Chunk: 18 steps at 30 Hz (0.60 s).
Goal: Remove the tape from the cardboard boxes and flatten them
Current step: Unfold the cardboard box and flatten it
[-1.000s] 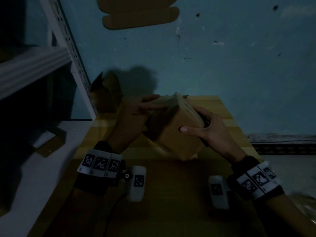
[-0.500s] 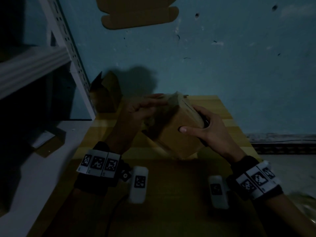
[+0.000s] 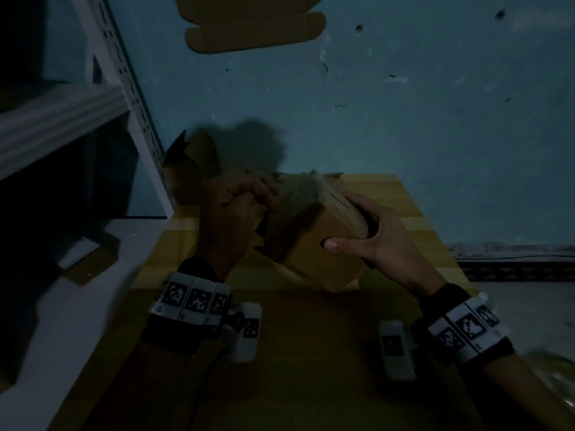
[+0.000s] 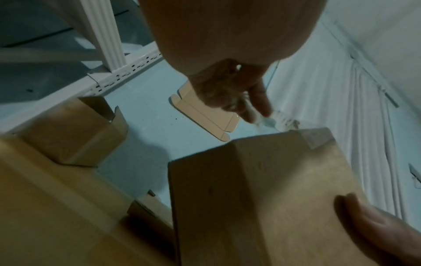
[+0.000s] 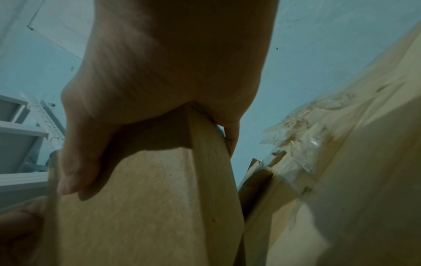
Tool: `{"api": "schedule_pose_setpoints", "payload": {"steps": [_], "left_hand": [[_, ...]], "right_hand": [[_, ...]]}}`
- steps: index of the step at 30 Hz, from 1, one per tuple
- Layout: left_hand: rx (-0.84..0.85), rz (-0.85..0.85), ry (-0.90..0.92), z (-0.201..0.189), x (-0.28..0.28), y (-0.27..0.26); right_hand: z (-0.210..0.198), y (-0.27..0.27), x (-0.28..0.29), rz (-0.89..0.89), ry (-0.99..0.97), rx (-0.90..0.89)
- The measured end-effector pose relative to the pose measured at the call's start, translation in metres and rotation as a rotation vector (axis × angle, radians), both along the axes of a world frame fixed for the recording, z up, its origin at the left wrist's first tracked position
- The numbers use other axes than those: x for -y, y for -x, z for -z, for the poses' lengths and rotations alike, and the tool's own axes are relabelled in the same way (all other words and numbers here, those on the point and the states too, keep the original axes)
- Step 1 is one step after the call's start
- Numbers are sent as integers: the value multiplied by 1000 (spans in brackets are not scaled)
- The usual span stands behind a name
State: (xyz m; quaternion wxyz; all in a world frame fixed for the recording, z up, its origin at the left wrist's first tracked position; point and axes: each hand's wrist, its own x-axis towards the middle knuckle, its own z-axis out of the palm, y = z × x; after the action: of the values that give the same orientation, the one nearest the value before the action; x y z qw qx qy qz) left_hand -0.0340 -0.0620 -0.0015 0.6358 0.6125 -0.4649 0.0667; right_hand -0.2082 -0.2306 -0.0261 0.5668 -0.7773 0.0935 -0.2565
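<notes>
A brown cardboard box [image 3: 308, 244] is tilted on one corner over the wooden table [image 3: 404, 213]. My right hand [image 3: 367, 241] grips its right edge, thumb on the front face and fingers behind; the right wrist view shows that box [image 5: 159, 207] under the palm. My left hand [image 3: 239, 206] pinches a strip of clear tape [image 3: 298, 194] stretched from the box's top edge. In the left wrist view the left hand [image 4: 241, 100] holds crumpled tape [image 4: 280, 122] above the box [image 4: 262, 189].
An opened cardboard box [image 3: 189, 169] stands at the table's back left by a white metal shelf upright [image 3: 130, 98]. A flattened box [image 3: 252, 29] lies on the blue floor beyond. A wad of removed tape [image 5: 296, 140] lies at the right.
My left hand has curled from stretched fingers on the box top into a pinch and pulled the tape leftward off the top edge. The right hand and box have stayed in place.
</notes>
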Motion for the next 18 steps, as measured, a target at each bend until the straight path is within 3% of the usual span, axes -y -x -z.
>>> {"api": "schedule_pose_setpoints", "payload": {"steps": [5, 8, 18], "left_hand": [[-53, 79, -97, -3, 3, 1], [47, 128, -135, -7, -1, 7], [96, 36, -97, -5, 3, 7]], "right_hand": [[-1, -1, -1, 5, 4, -4], [-1, 0, -2, 3, 1, -2], [-3, 0, -4, -14, 26, -3]]}}
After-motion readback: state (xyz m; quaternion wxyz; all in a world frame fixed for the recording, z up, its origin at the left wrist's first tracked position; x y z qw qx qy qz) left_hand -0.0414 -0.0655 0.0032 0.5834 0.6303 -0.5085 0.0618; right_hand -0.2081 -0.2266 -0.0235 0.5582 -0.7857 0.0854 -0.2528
